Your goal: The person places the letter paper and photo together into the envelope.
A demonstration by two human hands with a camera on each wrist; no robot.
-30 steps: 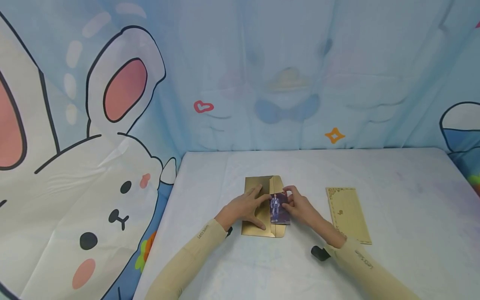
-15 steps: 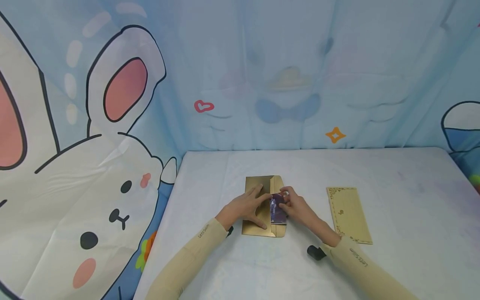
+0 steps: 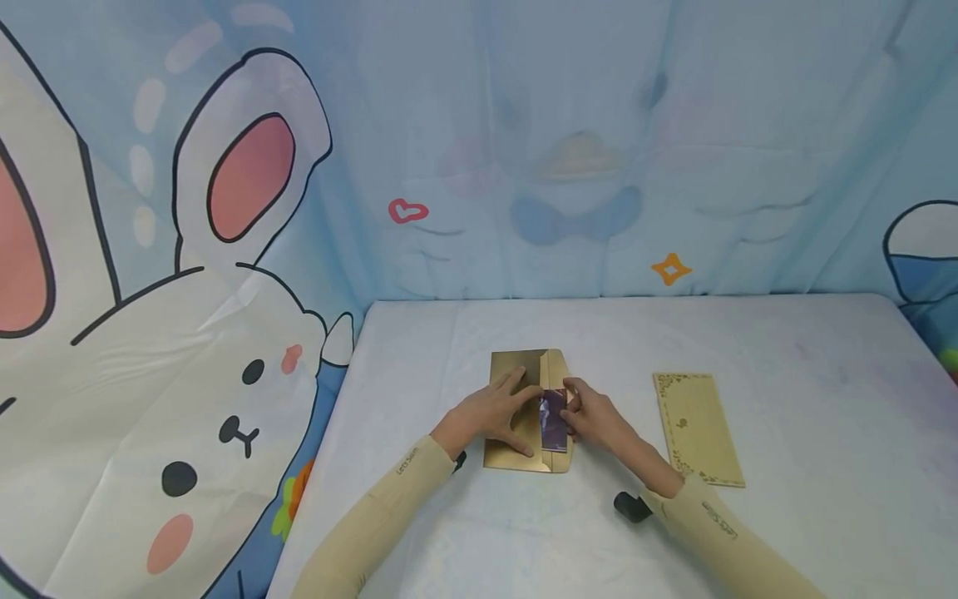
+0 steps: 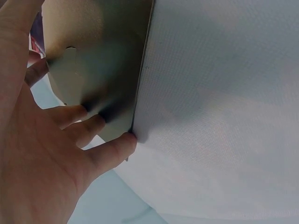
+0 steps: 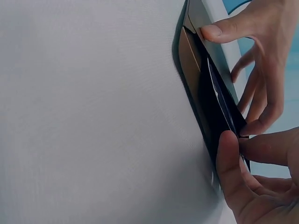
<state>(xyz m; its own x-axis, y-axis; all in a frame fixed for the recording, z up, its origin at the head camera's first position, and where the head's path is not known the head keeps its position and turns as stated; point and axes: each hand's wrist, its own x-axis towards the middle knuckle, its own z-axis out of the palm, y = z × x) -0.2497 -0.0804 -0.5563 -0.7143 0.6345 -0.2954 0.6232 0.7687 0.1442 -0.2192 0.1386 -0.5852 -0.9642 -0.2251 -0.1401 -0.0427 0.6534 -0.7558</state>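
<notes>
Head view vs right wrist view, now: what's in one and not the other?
Head only: the yellow rectangular card with patterned border, and both beige sleeves.
Right wrist only: a low, edge-on look at the mouth of the gold envelope.
Both: that envelope, the photo card, left hand, right hand and white tablecloth.

1. Head view: soft, even light; faint shadows beside the sleeves (image 3: 367, 524) on the table (image 3: 808, 374).
2. Left wrist view: dimmer; dark, soft-edged patches on the gold envelope (image 4: 79, 23) by the fingers (image 4: 113, 151).
3. Right wrist view: greyish; soft shadow low down.
</notes>
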